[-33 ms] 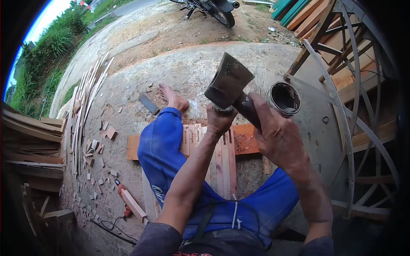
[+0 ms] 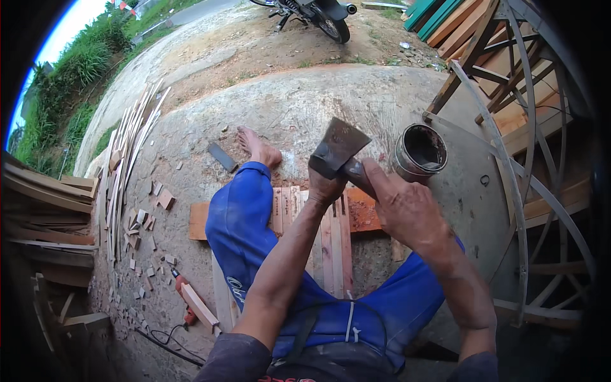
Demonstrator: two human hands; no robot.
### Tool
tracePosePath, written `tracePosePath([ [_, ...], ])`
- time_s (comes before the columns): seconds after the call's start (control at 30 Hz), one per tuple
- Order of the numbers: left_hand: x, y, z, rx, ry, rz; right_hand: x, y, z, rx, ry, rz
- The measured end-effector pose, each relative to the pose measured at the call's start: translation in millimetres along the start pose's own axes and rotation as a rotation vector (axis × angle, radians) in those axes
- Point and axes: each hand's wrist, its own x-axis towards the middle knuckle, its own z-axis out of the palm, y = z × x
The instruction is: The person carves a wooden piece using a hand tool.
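My right hand (image 2: 410, 213) is closed round the short handle of a hatchet (image 2: 344, 143). Its broad blade points up and away, and its blunt end sits right over my left hand (image 2: 326, 191). That left fist grips an upright chisel, whose frayed round handle end shows only in the earlier frame; the hatchet head covers it now and its blade is hidden. Below the fist lie several wooden strips (image 2: 328, 245) side by side, some with narrow slots cut in them. They rest across an orange-brown wooden beam (image 2: 198, 221) between my legs.
A metal can (image 2: 407, 159) stands right of the hatchet. A dark flat block (image 2: 223, 156) lies near my bare foot. Left are wood offcuts (image 2: 165, 198), a bundle of thin strips (image 2: 130, 140) and a red corded drill (image 2: 181, 284). A metal frame (image 2: 493, 121) stands right; a motorcycle (image 2: 312, 16) is parked beyond.
The hatchet has come down and nearer to me, onto the top of my left fist. My right hand has lowered with it. The left hand has stayed in place.
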Motion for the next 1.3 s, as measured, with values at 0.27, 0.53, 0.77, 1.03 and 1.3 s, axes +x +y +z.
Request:
tracePosePath([
  [0.27, 4, -12, -1, -0.359, 0.028, -0.334, -4, -9, -18, 0.394, 0.317, -0.171],
  [0.53, -8, -16, 14, -0.323, 0.017, -0.267, 5, -14, -52, 0.381, 0.591, -0.233],
  [0.77, -14, -19, 7, -0.077, 0.005, -0.230, 0, -3, 6, 0.269, 0.145, -0.114],
  [1.03, 1, -32, 11, -0.380, 0.034, -0.419, 24, -15, -95, 0.648, 0.906, -0.389],
  [1.3, -24, 8, 9, -0.281, 0.117, -0.244, 10, 4, 9, 0.183, 0.026, -0.049],
])
